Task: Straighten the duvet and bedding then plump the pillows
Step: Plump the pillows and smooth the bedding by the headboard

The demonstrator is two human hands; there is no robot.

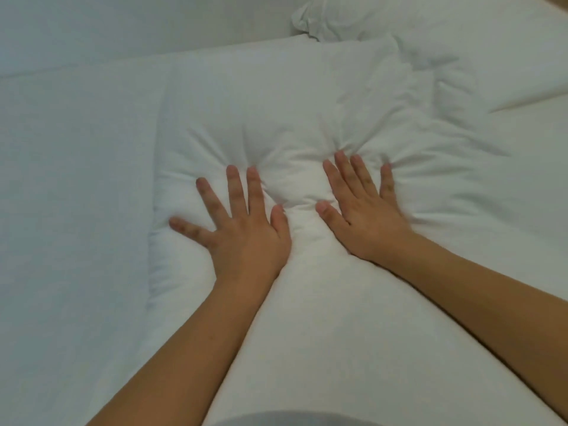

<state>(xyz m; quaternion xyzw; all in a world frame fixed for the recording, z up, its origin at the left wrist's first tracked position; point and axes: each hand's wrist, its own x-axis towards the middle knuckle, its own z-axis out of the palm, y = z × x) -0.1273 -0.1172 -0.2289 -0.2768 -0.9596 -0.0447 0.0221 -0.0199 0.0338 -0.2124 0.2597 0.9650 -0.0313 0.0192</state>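
A white pillow (285, 106) lies in the middle of the head view on the white bed sheet (76, 179). My left hand (246, 232) presses flat into its near left part, fingers spread wide. My right hand (362, 210) presses flat beside it, fingers apart, and the fabric puckers into creases around the fingertips. A soft ridge of pillow stands up between the two hands. Neither hand grips anything. A second white pillow (461, 29) lies at the top right, its crumpled end toward the first pillow.
The white sheet stretches to the left with a fold line (76, 64) across the top left. More white bedding (528, 167) lies on the right. A grey strip of my clothing (292, 418) shows at the bottom edge.
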